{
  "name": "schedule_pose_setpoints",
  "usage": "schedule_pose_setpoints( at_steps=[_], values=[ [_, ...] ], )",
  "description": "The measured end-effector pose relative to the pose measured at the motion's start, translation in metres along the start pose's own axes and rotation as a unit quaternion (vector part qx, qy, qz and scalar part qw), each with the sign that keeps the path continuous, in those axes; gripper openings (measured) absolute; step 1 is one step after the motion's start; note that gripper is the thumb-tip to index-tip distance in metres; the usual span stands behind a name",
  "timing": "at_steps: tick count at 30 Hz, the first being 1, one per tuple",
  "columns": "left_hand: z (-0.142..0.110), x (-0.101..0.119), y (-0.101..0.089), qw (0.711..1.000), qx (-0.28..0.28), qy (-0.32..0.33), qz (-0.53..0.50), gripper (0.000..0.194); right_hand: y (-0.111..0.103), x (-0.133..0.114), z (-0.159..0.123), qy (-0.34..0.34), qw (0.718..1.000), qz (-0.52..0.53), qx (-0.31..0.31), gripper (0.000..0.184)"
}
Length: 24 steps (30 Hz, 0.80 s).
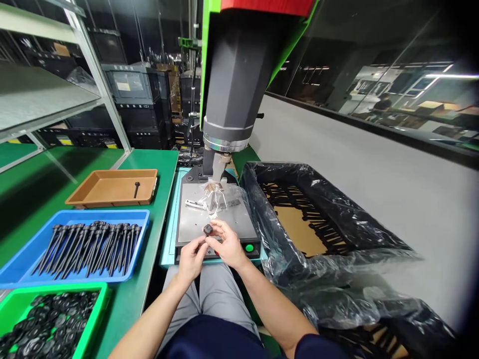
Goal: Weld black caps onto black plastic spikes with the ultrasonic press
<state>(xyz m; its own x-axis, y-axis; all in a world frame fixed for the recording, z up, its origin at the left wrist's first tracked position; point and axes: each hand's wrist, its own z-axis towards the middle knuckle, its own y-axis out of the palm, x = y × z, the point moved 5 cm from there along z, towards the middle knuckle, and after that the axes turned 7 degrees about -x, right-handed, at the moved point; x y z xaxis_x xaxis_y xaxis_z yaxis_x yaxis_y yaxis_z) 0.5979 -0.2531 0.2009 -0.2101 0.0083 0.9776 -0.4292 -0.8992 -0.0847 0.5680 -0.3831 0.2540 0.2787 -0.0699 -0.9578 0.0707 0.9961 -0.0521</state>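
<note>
Just in front of the machine's metal plate, a small black part with a knobbed head is between my hands, its head towards me. The thumb and fingers of my right hand are closed around it. My left hand pinches just below the head, fingertips meeting the right hand's; the rest of the part is hidden. Beyond my fingers, under the machine's grey head, a clear fixture sits on the plate.
Left, a blue tray holds many black long-stemmed parts, a green tray holds black rings, and a brown tray has one black part. At right, a plastic-lined black crate holds rows of black parts. A green button sits on the machine's front.
</note>
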Motion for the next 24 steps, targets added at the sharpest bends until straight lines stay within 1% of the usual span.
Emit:
schedule_pose_setpoints(
  at_steps=[1,3,6,12,15,19,22,24],
  values=[
    [-0.001,0.0,-0.001,1.0,0.0,-0.005,-0.005,0.023,0.0,0.001,0.0,0.0,1.0,-0.012,-0.006,0.042],
    [-0.003,0.0,-0.002,1.0,0.0,-0.013,-0.011,0.024,0.0,0.002,-0.001,-0.002,0.999,-0.041,-0.015,0.034],
    [-0.004,-0.001,-0.002,1.0,-0.004,-0.001,0.002,0.025,0.0,0.003,0.0,-0.013,0.997,-0.079,-0.009,0.027],
    [-0.006,-0.008,-0.004,0.998,-0.017,0.038,0.052,0.031,0.0,0.01,-0.001,-0.009,0.995,-0.098,0.019,0.038],
    [-0.009,-0.012,-0.004,0.996,-0.03,0.047,0.072,0.031,0.002,0.014,-0.001,-0.007,0.996,-0.087,0.028,0.043],
    [-0.015,-0.012,-0.005,0.994,-0.047,0.03,0.098,0.028,0.011,0.017,0.003,-0.012,0.999,-0.038,0.028,0.043],
    [-0.027,0.0,-0.012,0.991,-0.061,0.01,0.119,0.026,0.021,0.022,0.004,0.001,1.0,0.004,0.018,0.041],
    [-0.036,0.011,-0.023,0.989,-0.07,-0.01,0.129,0.025,0.028,0.026,0.003,0.021,0.999,0.033,0.001,0.046]
  ],
)
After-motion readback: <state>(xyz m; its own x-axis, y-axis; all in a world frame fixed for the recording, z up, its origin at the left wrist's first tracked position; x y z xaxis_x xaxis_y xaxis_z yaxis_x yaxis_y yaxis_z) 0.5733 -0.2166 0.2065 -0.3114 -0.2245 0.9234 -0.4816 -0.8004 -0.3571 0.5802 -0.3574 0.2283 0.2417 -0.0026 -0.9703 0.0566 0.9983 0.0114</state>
